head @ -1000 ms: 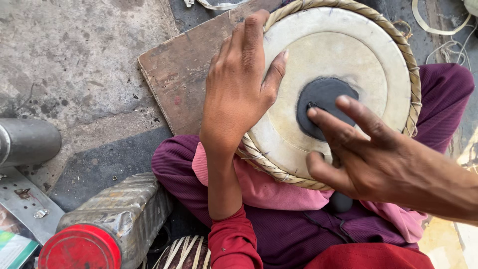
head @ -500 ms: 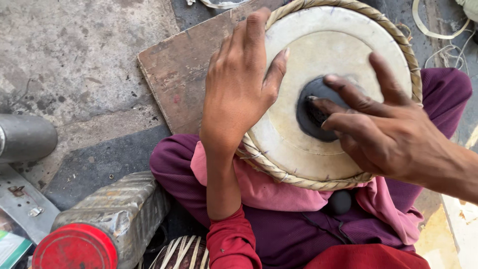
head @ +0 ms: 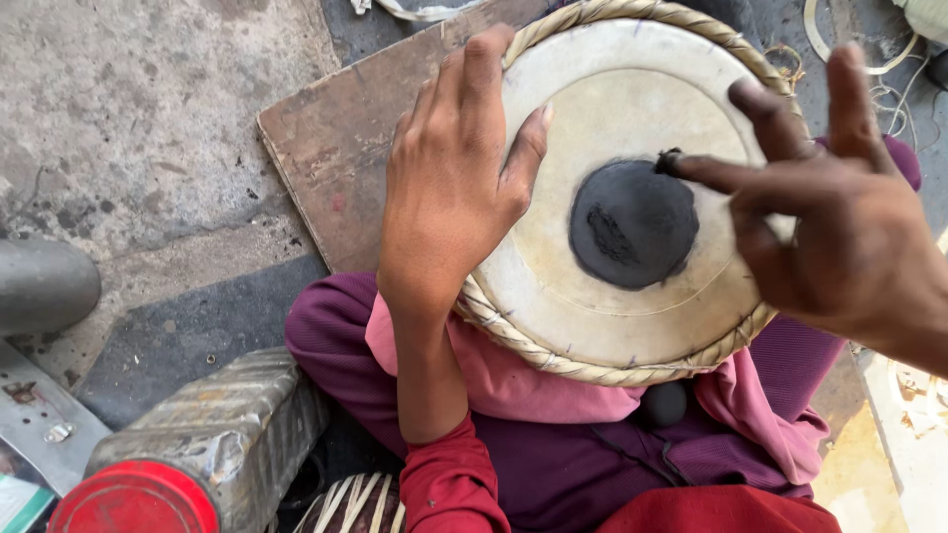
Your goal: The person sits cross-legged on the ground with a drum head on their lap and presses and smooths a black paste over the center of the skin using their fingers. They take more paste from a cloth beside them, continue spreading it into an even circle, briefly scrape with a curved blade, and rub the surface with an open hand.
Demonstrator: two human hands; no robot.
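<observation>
A round drum (head: 632, 197) is held tilted on the lap, over purple trousers (head: 592, 464) and a pink cloth (head: 494, 375), its face turned up toward the camera. The drumhead is seen as a smooth, pale cream skin with faint concentric rings, and it is bounded by a thick braided hoop (head: 553, 355) of straw-coloured lacing. Behind the drum, a flat, worn brown board (head: 336, 158) is laid on the rough, mottled grey floor (head: 128, 128). The left hand (head: 449, 188) is spread flat over the drum's left edge: its grip is open, the fingers held together and stretched up across the hoop, the thumb set apart on the skin, the palm pressed against the rim. The right hand (head: 839, 247) is raised at the drum's right edge, its grip also open and clamped on nothing; the fingers are splayed, and the forefinger is pointed leftward with its blackened tip touching the upper right edge of the black patch. This black patch (head: 632, 222), matt, slightly raised and roughly circular, is set a little right of the skin's centre. At the lower left, a dented, ribbed metal can (head: 217, 424) with a red round lid (head: 133, 498) is seen lying on the floor. A small dark knob (head: 664, 403) is seen just below the hoop.
</observation>
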